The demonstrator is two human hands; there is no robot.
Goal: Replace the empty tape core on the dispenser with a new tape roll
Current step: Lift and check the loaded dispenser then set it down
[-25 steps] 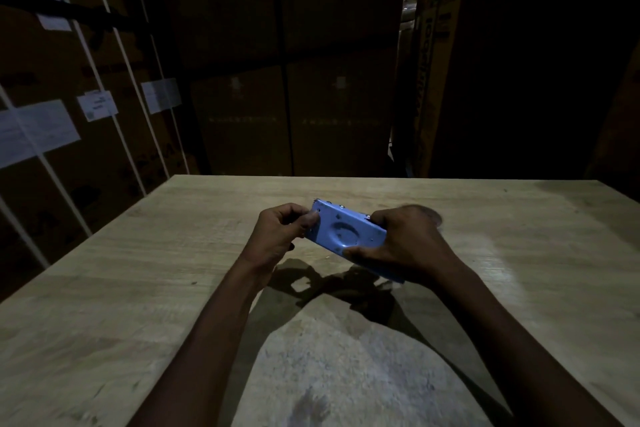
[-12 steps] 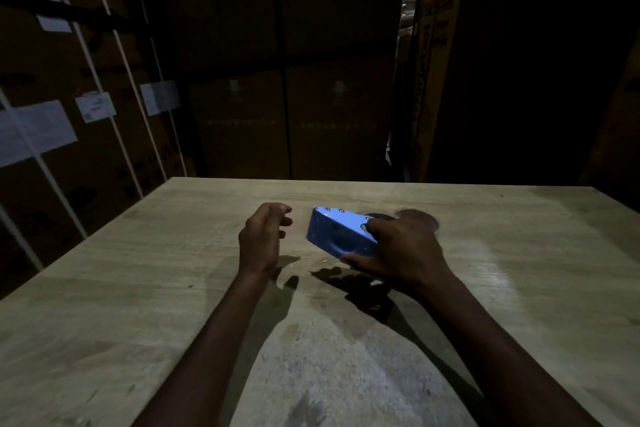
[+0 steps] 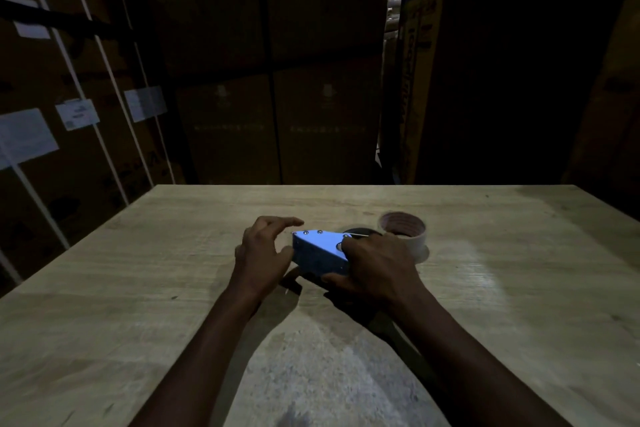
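A blue tape dispenser (image 3: 320,251) is held just above a wooden table (image 3: 138,288), between the two hands and tilted so that its studded top face is turned toward the camera. The right hand (image 3: 375,267) is closed around the dispenser's right end, with the thumb laid under its near lower edge and the fingers wrapped over the top. The left hand (image 3: 265,253) is placed at the dispenser's left end with its fingers loosely curled and spread; the thumb appears to touch the left face, though a firm grip cannot be confirmed. A tape roll (image 3: 403,230) is seen standing on the table just behind the right hand, apart from the dispenser. Stacked cardboard boxes (image 3: 277,80) are visible in the dark behind the table.
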